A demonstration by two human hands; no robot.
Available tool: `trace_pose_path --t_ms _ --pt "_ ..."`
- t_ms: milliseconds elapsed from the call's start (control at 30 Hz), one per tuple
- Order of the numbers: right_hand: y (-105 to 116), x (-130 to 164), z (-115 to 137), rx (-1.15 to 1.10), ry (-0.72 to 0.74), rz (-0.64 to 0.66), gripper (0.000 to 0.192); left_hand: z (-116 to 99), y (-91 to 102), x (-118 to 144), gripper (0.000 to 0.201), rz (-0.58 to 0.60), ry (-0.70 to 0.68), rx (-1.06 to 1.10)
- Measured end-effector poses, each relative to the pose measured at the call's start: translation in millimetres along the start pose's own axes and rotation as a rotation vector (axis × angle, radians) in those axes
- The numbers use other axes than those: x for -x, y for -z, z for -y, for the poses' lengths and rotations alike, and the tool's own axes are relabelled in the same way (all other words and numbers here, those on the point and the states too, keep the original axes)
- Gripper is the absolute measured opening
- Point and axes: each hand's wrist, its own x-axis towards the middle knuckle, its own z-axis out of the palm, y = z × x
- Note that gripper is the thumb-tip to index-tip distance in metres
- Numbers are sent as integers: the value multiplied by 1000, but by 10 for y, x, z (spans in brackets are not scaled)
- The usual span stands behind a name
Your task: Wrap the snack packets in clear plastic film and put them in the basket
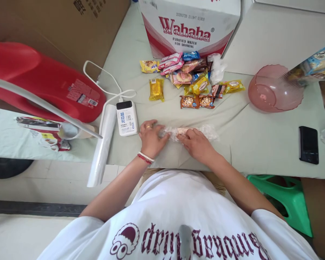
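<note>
A strip of crumpled clear plastic film [209,133] lies across the cloth in front of me, with a small pinkish packet [182,130] wrapped in its middle. My left hand [153,137] is at the film's left end, its fingers curled and the thumb and forefinger closing on the plastic. Over the pinkish packet, my right hand [196,144] is bent, fingertips together and pressing on it through the film. The fingers partly hide the packet, so its exact kind is unclear.
Beyond my hands lies a pile of wrapped snacks [189,77] before a Wahaha water carton [191,27]. A power bank [127,119], a roll of plastic film [104,148] and a red jug [43,79] are left. Rightward are a pink bowl [276,90] and black phone [308,144].
</note>
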Motion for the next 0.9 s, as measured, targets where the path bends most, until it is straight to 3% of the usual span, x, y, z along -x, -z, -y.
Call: trace_pose_path --t_ms 100,233,367,467,533,600,700,833,900 --pt "-30 59 8 -69 5 -21 44 -167 35 61 21 64 25 194" --pt "-118 124 8 -184 20 -93 40 -473 -39 33 25 211 7 437" --pt "-172 205 -73 -435 59 -198 34 -735 -213 -67 38 196 -190 192" --pt "-201 254 -208 -510 -273 -376 38 -811 -309 -77 35 168 -251 -77" --pt "-214 269 -314 -368 -543 -490 40 -806 -354 -61 27 146 -222 -140" --pt "-202 271 -401 -202 -658 -500 39 -772 -388 -49 29 101 -162 -138" --pt "-120 249 -424 -159 -669 -411 21 -714 -419 -61 58 83 -70 -127" --pt "1 143 -230 -323 -556 -321 22 -723 -432 -104 40 191 -53 -151" --pt "11 83 -120 -401 -459 -345 27 -762 -430 -117 30 186 -69 -97"
